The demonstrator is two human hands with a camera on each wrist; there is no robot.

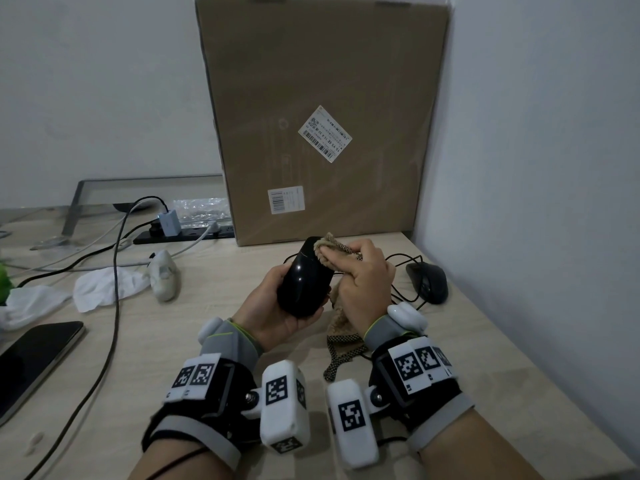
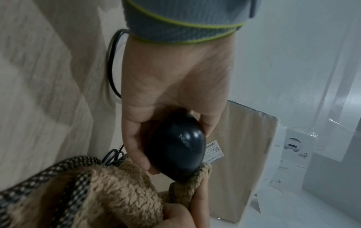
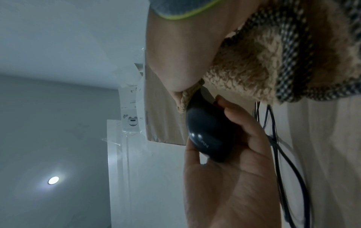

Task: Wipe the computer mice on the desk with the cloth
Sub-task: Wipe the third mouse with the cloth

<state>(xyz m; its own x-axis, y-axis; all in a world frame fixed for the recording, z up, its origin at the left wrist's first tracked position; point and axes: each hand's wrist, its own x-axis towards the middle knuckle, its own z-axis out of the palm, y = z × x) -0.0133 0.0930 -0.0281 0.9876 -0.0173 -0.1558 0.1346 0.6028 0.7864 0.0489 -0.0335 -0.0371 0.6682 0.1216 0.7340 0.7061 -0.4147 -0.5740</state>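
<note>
My left hand [image 1: 277, 306] grips a glossy black mouse [image 1: 304, 275] above the desk, fingers and thumb curled round its sides [image 2: 175, 154]. My right hand [image 1: 363, 271] holds a tan fleecy cloth [image 1: 329, 249] with a checked border and presses it on the mouse's front end [image 3: 187, 98]. The rest of the cloth hangs down to the desk [image 1: 343, 344]. A second black wired mouse [image 1: 427, 282] lies on the desk to the right, by the wall. A white mouse [image 1: 164, 278] lies to the left.
A big cardboard box [image 1: 322, 116] leans on the wall behind my hands. Black cables [image 1: 116, 306] cross the wooden desk [image 1: 173, 358]. White crumpled tissues [image 1: 104, 287], a power strip [image 1: 180, 233] and a dark phone [image 1: 31, 362] sit on the left.
</note>
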